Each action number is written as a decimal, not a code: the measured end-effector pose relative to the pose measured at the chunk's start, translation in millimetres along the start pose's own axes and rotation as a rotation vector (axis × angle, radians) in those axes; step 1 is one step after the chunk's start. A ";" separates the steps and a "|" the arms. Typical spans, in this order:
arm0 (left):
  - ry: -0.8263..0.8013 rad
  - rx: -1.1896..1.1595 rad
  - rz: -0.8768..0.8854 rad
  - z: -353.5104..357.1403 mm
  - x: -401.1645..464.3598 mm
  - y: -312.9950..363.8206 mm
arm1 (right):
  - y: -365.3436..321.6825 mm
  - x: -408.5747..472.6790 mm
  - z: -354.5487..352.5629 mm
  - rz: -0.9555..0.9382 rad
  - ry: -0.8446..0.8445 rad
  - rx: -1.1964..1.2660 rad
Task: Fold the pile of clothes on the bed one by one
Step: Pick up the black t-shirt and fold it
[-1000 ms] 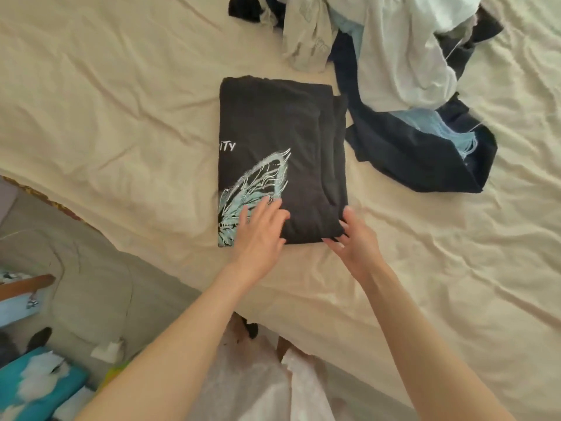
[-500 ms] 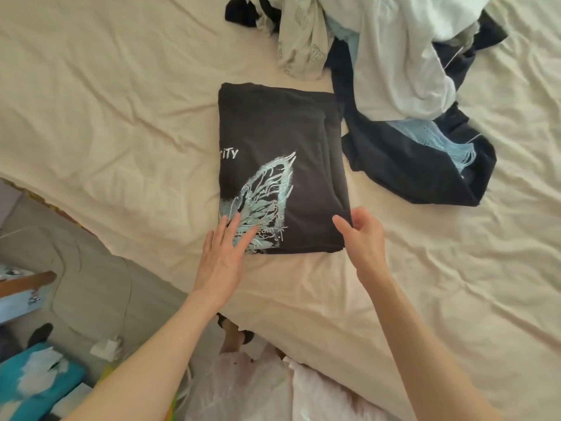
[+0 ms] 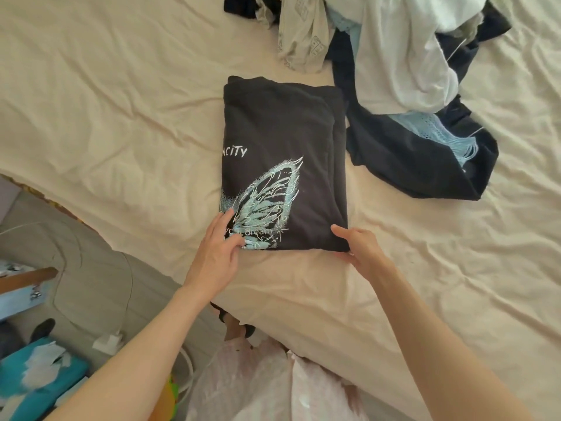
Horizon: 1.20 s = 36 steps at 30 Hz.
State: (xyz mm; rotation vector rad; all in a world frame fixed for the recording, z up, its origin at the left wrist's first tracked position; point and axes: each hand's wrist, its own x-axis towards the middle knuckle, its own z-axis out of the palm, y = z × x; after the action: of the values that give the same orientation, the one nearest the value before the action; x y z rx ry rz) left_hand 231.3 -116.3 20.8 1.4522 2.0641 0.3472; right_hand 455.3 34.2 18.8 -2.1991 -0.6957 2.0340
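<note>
A black T-shirt (image 3: 282, 141), folded into a rectangle with a pale blue butterfly print, lies on the cream bed sheet (image 3: 121, 117). My left hand (image 3: 214, 244) rests on its near left corner, fingers lying fairly straight over the print. My right hand (image 3: 362, 249) pinches the near right corner, thumb on top and fingers at the edge. The unfolded pile lies behind and to the right: a white garment (image 3: 397, 56), a dark navy garment (image 3: 409, 165), a light blue knit (image 3: 440, 132) and a beige patterned piece (image 3: 303, 41).
The bed's near edge curves from the left down to my body. Below it is grey floor (image 3: 91, 268) with a white plug and cable (image 3: 109, 341), a teal item (image 3: 39, 372) and a wooden-edged box (image 3: 24, 287).
My left hand slid from the middle of the shirt's near edge to its near left corner. My right hand moved from beside the near right corner to pinching it, thumb on top.
</note>
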 end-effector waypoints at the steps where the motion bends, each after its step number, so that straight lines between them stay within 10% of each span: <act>1: 0.020 -0.133 -0.120 0.4 2.2 0.5 | -2.3 1.4 0.2 0.025 -0.010 0.024; 6: 0.113 -0.985 -0.903 -8.3 19.6 6.8 | -2.1 5.4 14.2 0.017 0.031 0.069; 14: -0.164 -1.141 -0.967 -29.8 -12.4 13.8 | 6.1 -34.9 -7.5 0.013 -0.012 0.082; 20: -0.337 -1.245 -1.254 -42.4 -77.0 33.2 | 50.2 -94.2 -34.5 0.354 -0.061 0.257; 32: -0.098 -1.385 -0.965 -109.9 49.8 50.0 | -76.5 -84.8 -12.6 0.056 -0.159 0.499; 36: 0.181 -0.745 -0.688 -86.8 84.4 52.1 | -87.3 -60.4 7.8 -0.396 0.107 0.129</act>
State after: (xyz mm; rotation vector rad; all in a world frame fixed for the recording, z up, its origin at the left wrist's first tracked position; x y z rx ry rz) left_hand 199.9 -9.0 90.6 0.2600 2.0818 0.8509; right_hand 422.0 88.2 104.2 -1.8995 -0.8769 1.7033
